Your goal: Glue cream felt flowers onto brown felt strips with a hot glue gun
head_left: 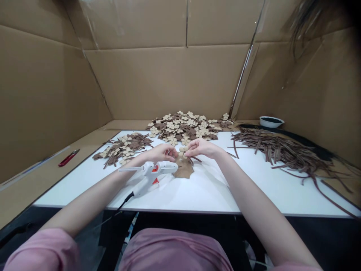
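My right hand [201, 148] pinches the edge of a cream flower cutout [183, 149] above the white board. Close to the flower's left side is my left hand [165, 152], its fingers curled together; what they hold, if anything, is hidden. Beneath both hands lies a tan, irregular-edged piece [184, 171], partly covered. A thin dark strip [196, 159] pokes out below my right fingers. In front of my left forearm a white glue gun [160, 168] with a red trigger rests on the board, its nozzle pointing right towards the tan piece.
A heap of cream and brown flowers [188, 126] lies at the back, finished-looking flower-and-strip bundles [124, 148] at left. Brown strips [270, 145] spread at right below a white bowl [271, 121]. A red cutter [68, 158] lies far left. Cardboard walls [169, 82] enclose the board [205, 195].
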The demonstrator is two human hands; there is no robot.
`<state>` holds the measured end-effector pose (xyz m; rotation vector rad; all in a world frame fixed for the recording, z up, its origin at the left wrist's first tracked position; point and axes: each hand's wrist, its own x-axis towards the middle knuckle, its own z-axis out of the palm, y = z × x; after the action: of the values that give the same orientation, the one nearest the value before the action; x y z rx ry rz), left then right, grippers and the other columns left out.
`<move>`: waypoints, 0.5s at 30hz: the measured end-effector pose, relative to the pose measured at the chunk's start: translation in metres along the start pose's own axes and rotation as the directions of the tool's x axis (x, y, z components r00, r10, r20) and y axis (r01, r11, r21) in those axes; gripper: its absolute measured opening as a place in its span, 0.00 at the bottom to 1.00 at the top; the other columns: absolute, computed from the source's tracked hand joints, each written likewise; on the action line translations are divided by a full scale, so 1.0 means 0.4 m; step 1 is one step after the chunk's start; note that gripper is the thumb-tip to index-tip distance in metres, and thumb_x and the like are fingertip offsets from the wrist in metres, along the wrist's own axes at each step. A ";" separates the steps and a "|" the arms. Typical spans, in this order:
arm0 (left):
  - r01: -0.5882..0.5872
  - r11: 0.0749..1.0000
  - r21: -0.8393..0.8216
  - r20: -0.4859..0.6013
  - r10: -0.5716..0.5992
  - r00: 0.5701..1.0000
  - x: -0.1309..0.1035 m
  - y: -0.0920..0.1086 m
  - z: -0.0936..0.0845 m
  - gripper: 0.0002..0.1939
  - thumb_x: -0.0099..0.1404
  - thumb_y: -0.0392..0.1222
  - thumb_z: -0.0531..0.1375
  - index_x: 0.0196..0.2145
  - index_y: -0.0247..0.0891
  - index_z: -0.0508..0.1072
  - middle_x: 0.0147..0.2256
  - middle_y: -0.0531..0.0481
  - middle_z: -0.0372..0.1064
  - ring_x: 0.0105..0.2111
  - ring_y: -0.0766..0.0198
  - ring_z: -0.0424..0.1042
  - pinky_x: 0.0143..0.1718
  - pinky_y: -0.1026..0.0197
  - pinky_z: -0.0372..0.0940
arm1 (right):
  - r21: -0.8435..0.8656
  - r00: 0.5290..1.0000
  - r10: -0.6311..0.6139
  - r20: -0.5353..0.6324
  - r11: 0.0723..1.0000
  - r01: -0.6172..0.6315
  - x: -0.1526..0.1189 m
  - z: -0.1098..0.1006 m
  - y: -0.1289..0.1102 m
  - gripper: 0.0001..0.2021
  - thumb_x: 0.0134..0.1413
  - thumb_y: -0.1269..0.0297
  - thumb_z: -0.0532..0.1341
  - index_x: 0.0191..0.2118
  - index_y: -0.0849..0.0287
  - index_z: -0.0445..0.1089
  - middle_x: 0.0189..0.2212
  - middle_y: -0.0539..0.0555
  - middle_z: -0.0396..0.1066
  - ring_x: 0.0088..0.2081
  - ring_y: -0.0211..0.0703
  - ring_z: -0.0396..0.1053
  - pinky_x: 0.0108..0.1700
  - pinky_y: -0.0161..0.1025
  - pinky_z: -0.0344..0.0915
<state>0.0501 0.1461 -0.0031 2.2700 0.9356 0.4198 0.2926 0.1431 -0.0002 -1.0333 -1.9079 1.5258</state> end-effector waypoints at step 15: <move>-0.066 0.912 -0.405 -0.246 -0.039 0.969 -0.013 0.017 -0.026 0.16 0.55 0.47 0.67 0.32 0.32 0.68 0.31 0.48 0.72 0.28 0.68 0.69 0.30 0.67 0.62 | -0.047 0.997 -0.028 -0.075 0.999 0.025 0.004 0.006 0.002 0.18 0.33 0.55 0.73 0.30 0.63 0.75 0.24 0.52 0.72 0.25 0.36 0.66 0.28 0.36 0.60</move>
<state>0.0448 0.1431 0.0089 1.8646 0.8566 0.8422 0.2901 0.1432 -0.0018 -1.0663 -1.9046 1.4140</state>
